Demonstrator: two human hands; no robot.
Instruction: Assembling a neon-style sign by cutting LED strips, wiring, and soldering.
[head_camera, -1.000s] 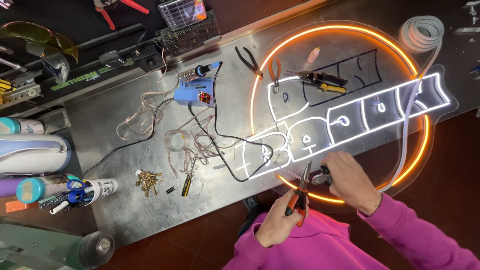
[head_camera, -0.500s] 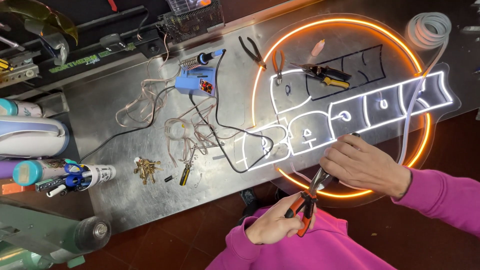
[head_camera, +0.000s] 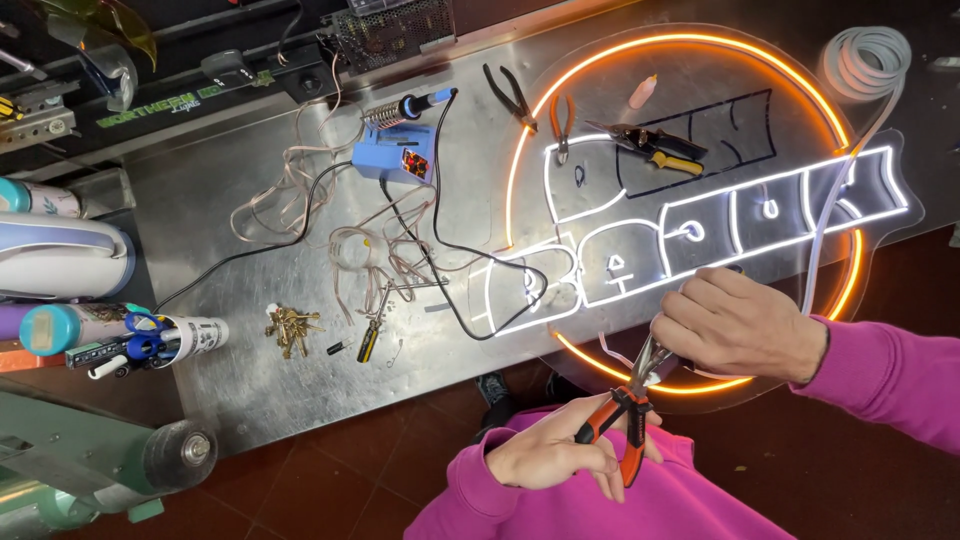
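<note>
the pliers (head_camera: 628, 420) have orange and black handles and thin grey metal tips. the left hand (head_camera: 545, 455) is closed around the handles, low down, just off the near edge of the worktop. the pliers tilt up and to the right, and their tips reach under the right hand (head_camera: 735, 325). the neon sign (head_camera: 690, 210) lies flat on the worktop on a clear round plate. it has a glowing orange ring around it and white glowing shapes across the middle. the right hand rests on the near edge of the sign, covering part of the orange ring, with its fingers curled right where the tips of the pliers meet it.
</note>
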